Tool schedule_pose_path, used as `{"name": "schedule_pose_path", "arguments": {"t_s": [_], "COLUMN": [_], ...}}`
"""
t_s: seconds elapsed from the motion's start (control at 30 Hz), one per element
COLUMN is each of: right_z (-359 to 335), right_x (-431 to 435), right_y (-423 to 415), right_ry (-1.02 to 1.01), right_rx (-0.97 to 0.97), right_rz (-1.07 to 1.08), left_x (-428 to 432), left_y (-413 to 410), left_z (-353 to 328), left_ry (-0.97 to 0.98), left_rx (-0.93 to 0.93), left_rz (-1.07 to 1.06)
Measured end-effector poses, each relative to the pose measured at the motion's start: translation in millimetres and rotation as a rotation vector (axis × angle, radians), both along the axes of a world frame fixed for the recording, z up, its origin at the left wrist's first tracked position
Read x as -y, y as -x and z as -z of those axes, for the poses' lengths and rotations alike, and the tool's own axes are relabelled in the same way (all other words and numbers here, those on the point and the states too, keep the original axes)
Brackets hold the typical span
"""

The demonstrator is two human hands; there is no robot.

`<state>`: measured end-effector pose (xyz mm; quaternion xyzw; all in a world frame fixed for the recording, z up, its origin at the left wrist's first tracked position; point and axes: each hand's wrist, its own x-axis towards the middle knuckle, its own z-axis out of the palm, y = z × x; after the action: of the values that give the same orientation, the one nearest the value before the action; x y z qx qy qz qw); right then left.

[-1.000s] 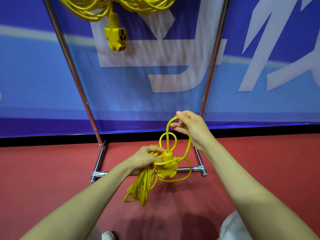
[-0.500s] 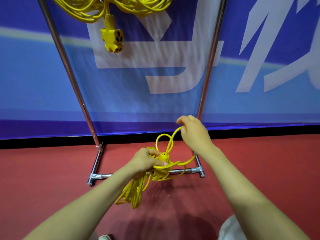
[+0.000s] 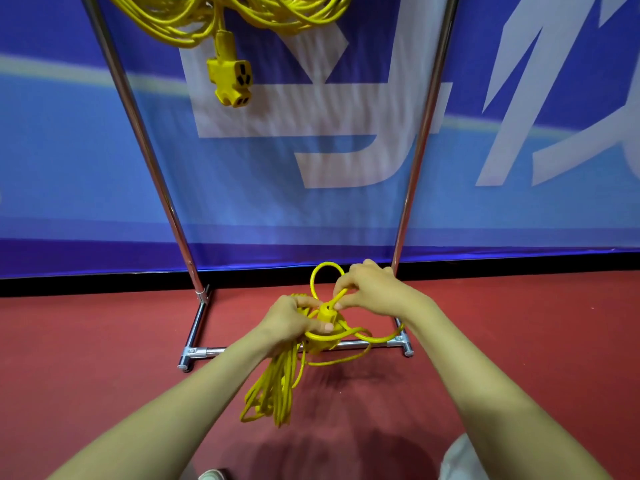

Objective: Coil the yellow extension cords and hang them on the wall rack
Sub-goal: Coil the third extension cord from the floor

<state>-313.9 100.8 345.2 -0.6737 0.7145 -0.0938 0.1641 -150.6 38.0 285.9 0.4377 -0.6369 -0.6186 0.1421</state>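
Note:
My left hand (image 3: pixel 292 318) grips a bundle of coiled yellow extension cord (image 3: pixel 277 386) whose loops hang down toward the floor. The cord's yellow socket end (image 3: pixel 325 323) sits against that hand, under my thumb. My right hand (image 3: pixel 372 289) pinches the cord just above the socket, and a small loop (image 3: pixel 320 271) stands up behind it. More slack curves out to the right over the rack's base. A second yellow cord (image 3: pixel 242 12) hangs coiled at the top of the metal rack (image 3: pixel 138 133), its socket block (image 3: pixel 230 79) dangling.
The rack's two chrome uprights and its floor bar (image 3: pixel 207 350) stand in front of a blue banner wall (image 3: pixel 519 202). The floor is red (image 3: pixel 86 358). A shoe tip (image 3: pixel 213 474) and a light trouser leg (image 3: pixel 457 459) show at the bottom edge.
My right hand has come down and left, from holding a tall loop to pinching the cord close to the socket. The loop has shrunk. The bundle in my left hand stays put.

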Motion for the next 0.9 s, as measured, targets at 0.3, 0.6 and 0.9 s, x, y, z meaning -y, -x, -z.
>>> {"name": "schedule_pose_path", "arguments": {"t_s": [0.3,0.6,0.9], "right_z": [-5,-11,-16], "right_x": [2,1,1], "right_y": [16,8,4], "right_ry": [0.217,0.291,0.48], "right_rx": [0.574,0.687,1.066], "right_rz": [0.172,0.145,0.205], "left_x": [18,35,38], "left_y": [-9,-13,-17], "left_z": [-33,-22,-19], "left_ry": [-0.124,-0.058,-0.072], "left_rx": [-0.285,-0.304,-0.273], "left_rz": [-0.108,-0.421,-0.42]}}
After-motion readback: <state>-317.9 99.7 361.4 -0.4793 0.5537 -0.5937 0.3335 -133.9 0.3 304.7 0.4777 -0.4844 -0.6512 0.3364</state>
